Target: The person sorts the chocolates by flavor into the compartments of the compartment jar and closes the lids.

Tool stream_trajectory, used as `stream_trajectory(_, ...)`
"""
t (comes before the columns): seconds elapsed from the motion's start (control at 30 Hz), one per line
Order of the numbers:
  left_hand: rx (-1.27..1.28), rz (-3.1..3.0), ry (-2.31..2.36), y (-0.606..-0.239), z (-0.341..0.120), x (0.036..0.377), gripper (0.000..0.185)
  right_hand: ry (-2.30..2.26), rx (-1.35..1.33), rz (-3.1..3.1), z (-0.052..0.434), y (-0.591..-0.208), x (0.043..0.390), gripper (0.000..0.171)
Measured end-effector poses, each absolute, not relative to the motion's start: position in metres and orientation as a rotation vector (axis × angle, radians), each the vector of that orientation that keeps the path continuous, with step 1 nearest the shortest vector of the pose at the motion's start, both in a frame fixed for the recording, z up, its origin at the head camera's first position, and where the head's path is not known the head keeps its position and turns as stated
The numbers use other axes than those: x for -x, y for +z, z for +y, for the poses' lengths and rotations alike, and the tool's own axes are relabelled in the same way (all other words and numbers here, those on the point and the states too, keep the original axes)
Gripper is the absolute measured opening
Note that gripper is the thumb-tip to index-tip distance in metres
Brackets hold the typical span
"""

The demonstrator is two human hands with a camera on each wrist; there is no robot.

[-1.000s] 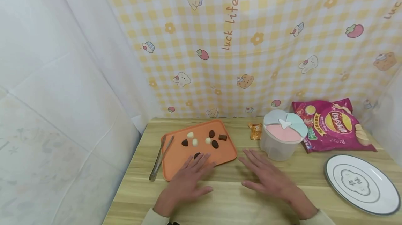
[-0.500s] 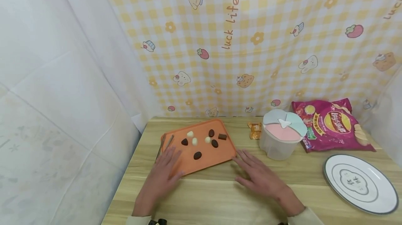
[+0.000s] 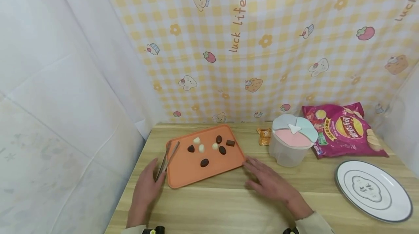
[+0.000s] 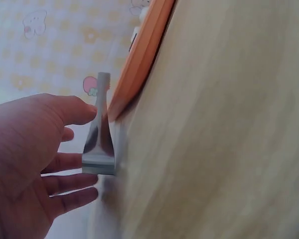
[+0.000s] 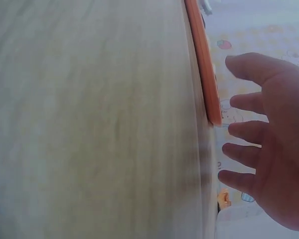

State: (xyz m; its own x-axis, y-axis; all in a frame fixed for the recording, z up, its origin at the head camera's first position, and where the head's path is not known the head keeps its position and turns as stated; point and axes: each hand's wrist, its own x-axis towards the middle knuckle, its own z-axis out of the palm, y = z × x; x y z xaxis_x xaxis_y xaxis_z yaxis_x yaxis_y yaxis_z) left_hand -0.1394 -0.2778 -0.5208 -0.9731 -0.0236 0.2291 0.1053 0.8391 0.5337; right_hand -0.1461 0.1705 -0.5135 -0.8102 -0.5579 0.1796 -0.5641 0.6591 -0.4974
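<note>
Metal tongs (image 3: 162,166) lean over the left edge of an orange tray (image 3: 183,176). My left hand (image 3: 147,185) is around their near end, fingers on the far left side and thumb on the right. In the left wrist view, my thumb tip is right at the tongs (image 4: 100,134), and the other fingers reach out loosely behind them. My right hand (image 3: 270,181) lies by the tray's right front corner, fingers spread and holding nothing. On the tray are several dark chocolates (image 3: 204,162) and cream-white pieces (image 3: 201,148).
Right of the tray stand small orange wrapped sweets (image 3: 264,136) and a clear tub (image 3: 289,154) with a pink, grey and green lid. A purple chip bag (image 3: 343,128) and a white oval plate (image 3: 389,205) are farther right. A checked curtain (image 3: 222,70) hangs behind the wooden table.
My left hand has moved left, from over the tray's front to the tongs, baring the dark chocolate it covered. The right hand shifted slightly left toward the tray corner.
</note>
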Motion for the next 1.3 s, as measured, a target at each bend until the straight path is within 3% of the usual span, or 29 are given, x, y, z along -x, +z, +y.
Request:
stream_trajectory(0.57, 0.062, -2.790, -0.694, -0.525, -0.274, 0.144, 0.043, 0.859, -0.959, -2.925, 0.165, -0.514, 0.150, 0.062)
stream_trajectory(0.87, -0.017, -2.897, -0.616, -0.524, -0.267, 0.149, 0.061, 0.832, -0.964, -2.919, 0.164, -0.515, 0.150, 0.062)
stream_trajectory(1.3, -0.043, -2.940, -0.561, -0.522, -0.264, 0.153, 0.062, 0.843, -0.938, -2.954, 0.162, -0.514, 0.149, 0.062)
